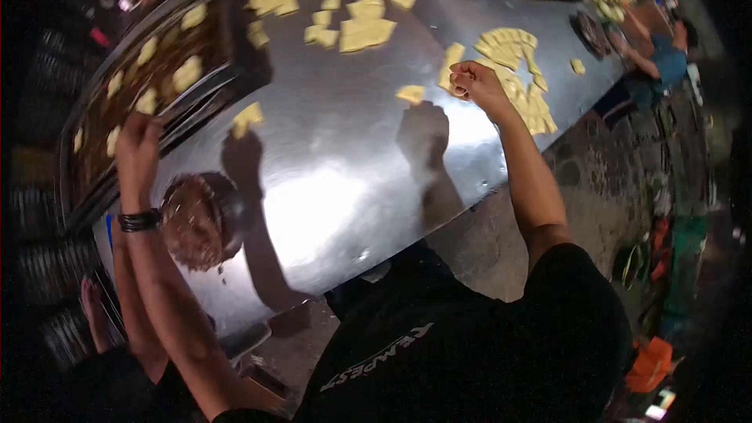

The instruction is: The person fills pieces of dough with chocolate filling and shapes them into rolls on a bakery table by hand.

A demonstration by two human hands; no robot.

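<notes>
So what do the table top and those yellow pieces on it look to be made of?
Table top: looks like polished sheet metal, probably stainless steel; it mirrors both arms and throws a bright glare. Yellow pieces: soft, matte, dough-like sheet cut into flat shapes; exact stuff unclear. The right hand is closed beside them.

Left hand point(139, 141) rests at the edge of the tray point(94, 86) holding dough pieces. Right hand point(475, 83), closed, touches the dough sheet point(513, 55) on the steel surface point(345, 188).
</notes>
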